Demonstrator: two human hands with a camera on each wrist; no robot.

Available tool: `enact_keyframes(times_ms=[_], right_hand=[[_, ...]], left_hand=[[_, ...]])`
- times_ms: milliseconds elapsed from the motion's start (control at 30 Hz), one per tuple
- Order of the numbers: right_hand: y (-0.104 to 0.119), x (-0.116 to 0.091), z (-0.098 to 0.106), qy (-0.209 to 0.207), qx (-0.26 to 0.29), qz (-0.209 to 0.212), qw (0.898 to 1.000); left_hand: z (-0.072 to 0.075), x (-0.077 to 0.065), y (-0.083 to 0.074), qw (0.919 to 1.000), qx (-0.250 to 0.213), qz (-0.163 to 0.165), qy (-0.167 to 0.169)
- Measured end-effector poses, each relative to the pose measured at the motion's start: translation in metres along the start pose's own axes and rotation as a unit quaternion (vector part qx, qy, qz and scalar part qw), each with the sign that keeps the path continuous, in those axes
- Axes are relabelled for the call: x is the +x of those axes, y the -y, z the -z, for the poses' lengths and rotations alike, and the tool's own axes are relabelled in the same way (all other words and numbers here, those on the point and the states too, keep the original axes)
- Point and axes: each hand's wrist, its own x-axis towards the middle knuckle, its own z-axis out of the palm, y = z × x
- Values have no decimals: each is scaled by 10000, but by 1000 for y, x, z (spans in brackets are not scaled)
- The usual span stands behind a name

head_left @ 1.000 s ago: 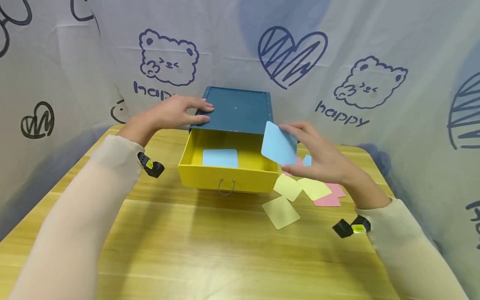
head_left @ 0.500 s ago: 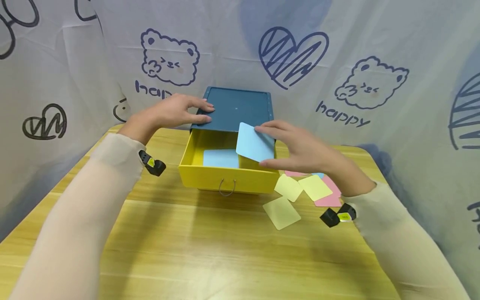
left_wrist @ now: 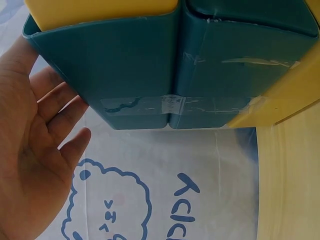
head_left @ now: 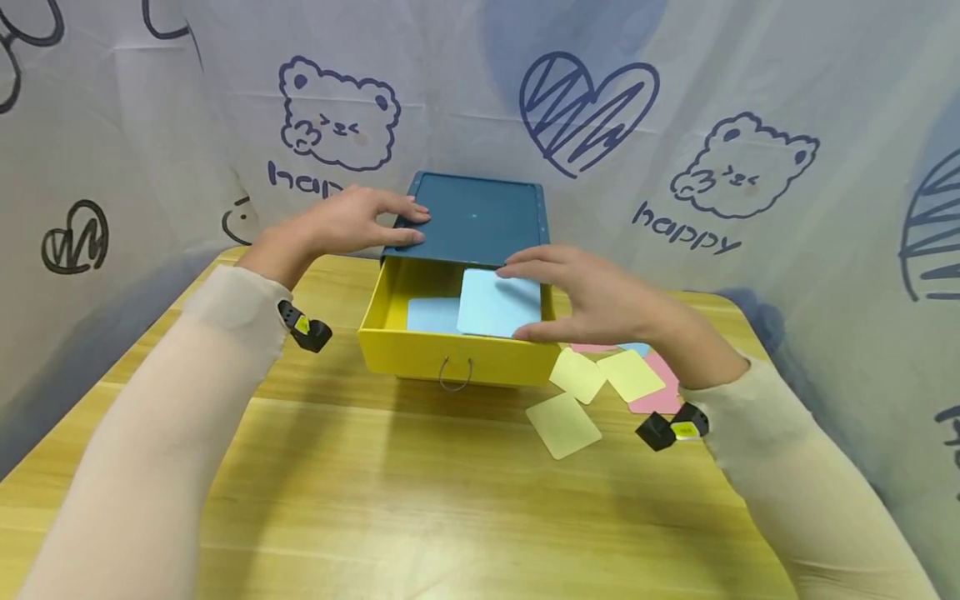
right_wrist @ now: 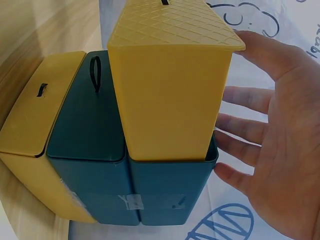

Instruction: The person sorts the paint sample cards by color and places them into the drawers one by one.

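A blue-topped drawer unit [head_left: 480, 217] stands at the back of the table, its yellow top drawer [head_left: 457, 358] pulled out. One light blue card [head_left: 431, 315] lies inside. A second light blue card [head_left: 500, 304] overlaps it in the head view, at the drawer's right side. My right hand [head_left: 600, 300] reaches over the drawer's right wall, fingers and thumb apart at that card's edges. In the right wrist view the right hand [right_wrist: 280, 135] spreads beside the yellow drawer. My left hand [head_left: 352, 221] rests on the unit's top left edge, with its fingers along the side [left_wrist: 55, 95].
Right of the drawer lie yellow cards [head_left: 562, 425] and pink cards [head_left: 656, 400], with a bit of a blue card [head_left: 636, 348] beside them. More drawers are stacked below, one teal [right_wrist: 90, 115] and one yellow [right_wrist: 45, 105]. A printed cloth [head_left: 465, 83] hangs behind the table.
My right hand has moved left over the drawer with the blue card. The card has gone lower and flatter there, its edges now apart from a pinch. The left hand has stayed put.
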Motion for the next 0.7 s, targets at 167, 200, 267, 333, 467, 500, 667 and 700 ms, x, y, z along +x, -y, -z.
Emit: enact_keyframes(times_ms=[167,200,267,333,467,500,667,700], right_hand=[[-2,-4,1,-38,103,7,9999],[-3,-6,2,-106,157,38,9998],[-5,-9,1,-260,260,114,9993],[-9,-13,0,-439,360,179,9982],[-17,-24,-3,-675,515,165,9963],[-20,-27,-4,-716,555,138,9958],[-33,-40,-11,-825,614,-168,9946],[-36,-43,-12,-849,624,-222,9942]], left_hand=[[0,-1,-2,10000,-31,28,12],[0,-1,-3,10000,-36,32,9],[-1,-2,-2,10000,-32,31,1],[-2,-2,-2,10000,-30,16,-21],[-4,-3,-1,10000,13,-30,-86],[-5,-3,-1,9999,21,-26,-100],[-9,-5,-1,9997,174,-29,-185],[-9,-6,-1,9996,213,-48,-203]])
